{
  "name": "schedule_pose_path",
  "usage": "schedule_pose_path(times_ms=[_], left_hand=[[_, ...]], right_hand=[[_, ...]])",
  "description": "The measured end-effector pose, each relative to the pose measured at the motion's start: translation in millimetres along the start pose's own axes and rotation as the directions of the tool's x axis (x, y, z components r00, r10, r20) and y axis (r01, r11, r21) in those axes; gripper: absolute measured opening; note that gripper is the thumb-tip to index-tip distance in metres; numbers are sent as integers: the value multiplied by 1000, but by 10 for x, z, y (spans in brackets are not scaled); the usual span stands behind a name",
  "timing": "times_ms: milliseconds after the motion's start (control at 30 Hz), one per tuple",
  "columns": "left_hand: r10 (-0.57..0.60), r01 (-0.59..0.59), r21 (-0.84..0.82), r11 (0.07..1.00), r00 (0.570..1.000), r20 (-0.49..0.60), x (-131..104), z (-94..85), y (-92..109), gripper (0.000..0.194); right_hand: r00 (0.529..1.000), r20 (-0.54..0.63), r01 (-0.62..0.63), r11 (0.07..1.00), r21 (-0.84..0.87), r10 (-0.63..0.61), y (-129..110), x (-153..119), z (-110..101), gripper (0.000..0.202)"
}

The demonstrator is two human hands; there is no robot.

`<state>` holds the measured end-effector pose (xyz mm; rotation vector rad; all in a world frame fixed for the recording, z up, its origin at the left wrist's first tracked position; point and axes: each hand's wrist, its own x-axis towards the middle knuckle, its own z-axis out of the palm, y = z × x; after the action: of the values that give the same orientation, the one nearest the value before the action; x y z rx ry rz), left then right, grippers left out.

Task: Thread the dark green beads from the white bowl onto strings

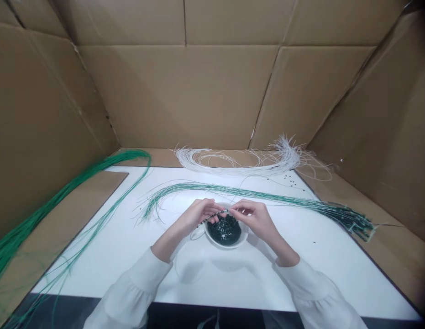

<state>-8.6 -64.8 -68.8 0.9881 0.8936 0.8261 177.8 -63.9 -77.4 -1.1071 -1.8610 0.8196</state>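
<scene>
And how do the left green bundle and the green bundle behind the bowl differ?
The left bundle is brighter green; the bundle behind the bowl looks paler, with a dark right end. The left bundle runs out of the picture; the other lies across the white table. Both gather many thin strands.

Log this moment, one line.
left hand: at beaded strand | right hand: at strand's right end | bowl: dark beads, below hands | green bundle: beyond bowl

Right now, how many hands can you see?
2: the left hand and the right hand, either side of the white bowl, both at a beaded strand.
</scene>
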Motion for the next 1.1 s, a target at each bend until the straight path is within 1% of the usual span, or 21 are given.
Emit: schedule_pose_path(times_ms=[100,167,433,567,667,833,1100], left_hand=[[-3,4,-12,1000,1000,24,-8,-22,6,32],[1,-1,-19,1000,1000,31,-15,-40,12,30],[-4,4,-12,1000,1000,31,-43,-94,49,31],[-11,11,5,1000,999,43,-29,-132,38,33],[-18,17,38,999,999,38,-21,-145,31,29],[-38,35,97,995,999,31,-45,-135,49,25],[-16,14,119,993,1000,15,-58,-129,78,27]], right_hand=[[998,-49,36,993,-114,-42,-14,-2,11,13],[997,-61,39,991,-126,-47,-14,-2,14,12],[999,9,-33,999,-30,33,22,22,-18,14],[999,-19,-44,998,-40,43,48,24,-7,9],[999,-31,-40,998,-47,38,58,19,8,6],[998,-17,-59,998,-15,59,65,15,4,6],[997,-42,-59,998,7,59,67,30,-34,6]])
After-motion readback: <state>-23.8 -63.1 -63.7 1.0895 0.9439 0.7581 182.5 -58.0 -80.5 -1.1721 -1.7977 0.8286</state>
